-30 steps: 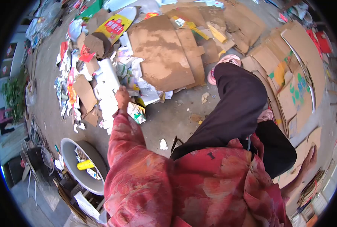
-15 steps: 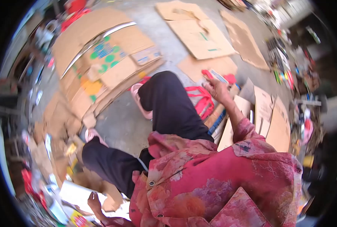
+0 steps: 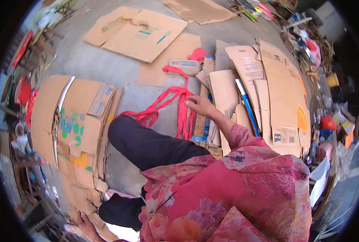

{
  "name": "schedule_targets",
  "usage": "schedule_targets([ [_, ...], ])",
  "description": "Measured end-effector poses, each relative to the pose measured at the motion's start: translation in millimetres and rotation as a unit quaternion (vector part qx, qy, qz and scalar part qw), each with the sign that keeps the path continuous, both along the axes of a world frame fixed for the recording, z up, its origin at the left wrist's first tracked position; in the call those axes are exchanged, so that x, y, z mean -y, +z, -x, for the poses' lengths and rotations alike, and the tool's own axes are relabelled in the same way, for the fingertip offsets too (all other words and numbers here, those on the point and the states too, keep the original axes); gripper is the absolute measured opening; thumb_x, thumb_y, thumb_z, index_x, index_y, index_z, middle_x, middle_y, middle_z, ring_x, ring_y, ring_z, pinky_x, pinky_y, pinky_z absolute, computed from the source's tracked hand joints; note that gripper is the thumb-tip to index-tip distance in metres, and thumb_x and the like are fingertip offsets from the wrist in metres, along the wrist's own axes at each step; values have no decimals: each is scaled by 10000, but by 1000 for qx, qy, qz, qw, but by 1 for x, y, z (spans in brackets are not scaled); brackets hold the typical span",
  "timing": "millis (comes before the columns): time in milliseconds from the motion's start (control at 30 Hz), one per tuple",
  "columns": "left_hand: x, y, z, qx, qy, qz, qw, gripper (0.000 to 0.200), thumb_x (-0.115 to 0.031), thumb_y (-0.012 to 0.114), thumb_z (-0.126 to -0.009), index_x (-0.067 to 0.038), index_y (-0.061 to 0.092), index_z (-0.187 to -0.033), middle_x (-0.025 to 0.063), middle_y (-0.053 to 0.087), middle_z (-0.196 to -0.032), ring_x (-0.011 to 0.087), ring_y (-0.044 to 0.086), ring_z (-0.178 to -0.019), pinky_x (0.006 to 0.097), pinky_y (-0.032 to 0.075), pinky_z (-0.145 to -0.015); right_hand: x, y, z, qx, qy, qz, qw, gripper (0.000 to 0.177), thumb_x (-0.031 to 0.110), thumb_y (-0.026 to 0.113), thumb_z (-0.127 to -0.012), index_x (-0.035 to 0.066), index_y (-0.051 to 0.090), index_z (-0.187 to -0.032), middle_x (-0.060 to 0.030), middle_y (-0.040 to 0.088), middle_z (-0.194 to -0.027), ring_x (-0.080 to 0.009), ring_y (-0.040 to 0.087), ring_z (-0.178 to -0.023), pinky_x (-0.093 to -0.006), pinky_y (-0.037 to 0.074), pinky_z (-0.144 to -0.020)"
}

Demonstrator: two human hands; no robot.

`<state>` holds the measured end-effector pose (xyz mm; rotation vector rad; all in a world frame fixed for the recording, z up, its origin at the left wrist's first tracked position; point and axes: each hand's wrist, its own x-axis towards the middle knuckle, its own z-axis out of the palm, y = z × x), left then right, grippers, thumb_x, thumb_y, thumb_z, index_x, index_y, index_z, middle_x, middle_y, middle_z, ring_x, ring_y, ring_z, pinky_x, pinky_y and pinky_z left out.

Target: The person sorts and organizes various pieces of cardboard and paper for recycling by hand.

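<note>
The right hand (image 3: 201, 105) pinches the red strap (image 3: 169, 99) just beside the cardboard stack (image 3: 268, 80), gathering its strands. The left hand (image 3: 83, 225), well apart from it, has an unclear grip.

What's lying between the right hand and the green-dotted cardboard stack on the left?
Head view: the red strap beside the right hand, then the dark-trousered leg and bare concrete before the green-dotted cardboard stack.

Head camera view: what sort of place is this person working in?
Probably an outdoor scrap-cardboard sorting yard. Flattened cardboard sheets lie on the concrete ground, a cardboard stack sits by the right hand and a red strap, and mixed junk lines the edges.
</note>
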<state>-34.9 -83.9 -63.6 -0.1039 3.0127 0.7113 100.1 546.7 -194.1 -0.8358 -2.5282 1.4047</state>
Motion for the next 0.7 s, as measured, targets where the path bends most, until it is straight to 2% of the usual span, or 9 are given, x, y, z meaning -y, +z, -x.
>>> schedule_targets([
  [167, -75, -2, 71, -21, -77, -57, 995, 408, -248, 477, -856, 63, 478, -1121, 183, 549, -1069, 232, 538, -934, 293, 406, -821, -83, 42, -58, 85, -228, -123, 962, 564, 398, 576, -757, -16, 484, -1128, -185, 593, -956, -242, 585, -863, -298, 448, -766],
  [267, -108, -54, 98, -5, -115, -110, 987, 407, -238, 486, -853, 66, 473, -1124, 177, 554, -1058, 209, 537, -920, 281, 406, -811, -142, 56, -149, 77, -419, -348, 835, 616, 409, 618, -708, -35, 479, -1113, -236, 490, -1118, -325, 476, -1049, -361, 365, -898],
  [333, -117, -92, 105, 48, -97, -143, 984, 396, -228, 494, -847, 68, 482, -1111, 170, 559, -1047, 202, 536, -915, 277, 405, -805, -137, 86, -210, 226, -540, -407, 701, 701, 486, 634, -661, 35, 451, -1165, -183, 477, -1138, -292, 455, -1072, -350, 375, -886],
  [367, -134, -89, 88, 24, -127, -114, 985, 367, -206, 494, -844, 73, 501, -1082, 175, 574, -1009, 195, 544, -892, 277, 413, -789, -132, 90, -232, 338, -619, -393, 590, 773, 564, 608, -634, 48, 435, -1184, -162, 461, -1167, -290, 447, -1081, -364, 379, -883],
  [400, -131, -104, 79, -20, -164, -58, 985, 374, -192, 524, -819, 58, 503, -1097, 195, 595, -934, 230, 584, -830, 289, 447, -717, -122, 108, -249, 364, -686, -275, 567, 811, 599, 590, -621, 47, 429, -1193, -168, 464, -1183, -287, 460, -1076, -362, 381, -882],
  [433, -134, -102, 71, 120, -123, 2, 985, 374, -179, 524, -804, 77, 508, -1076, 246, 575, -959, 276, 590, -859, 305, 452, -727, -117, 107, -280, 345, -706, -214, 581, 791, 587, 594, -623, 38, 452, -1174, -174, 474, -1174, -286, 472, -1064, -357, 383, -879],
  [533, -136, -119, 68, 90, -123, 55, 987, 378, -188, 540, -793, 82, 519, -1055, 227, 591, -917, 255, 595, -806, 303, 457, -703, -111, 96, -340, 252, -731, -62, 631, 680, 524, 614, -633, 6, 542, -1068, -191, 527, -1102, -289, 509, -1016, -345, 390, -869],
  [600, -120, -136, 76, 47, -116, -131, 983, 360, -190, 557, -780, 79, 542, -1020, 212, 599, -879, 230, 591, -741, 303, 464, -669, -113, 96, -331, 196, -749, -38, 632, 649, 504, 633, -623, -11, 570, -1014, -185, 533, -1093, -290, 506, -1018, -348, 395, -859],
  [700, -127, -127, 76, 23, -121, -27, 992, 346, -187, 568, -774, 75, 554, -1000, 195, 602, -877, 210, 579, -706, 303, 466, -650, -114, 98, -310, 243, -685, -79, 683, 633, 440, 668, -613, 41, 539, -1088, -147, 549, -1088, -251, 535, -990, -310, 397, -863],
])
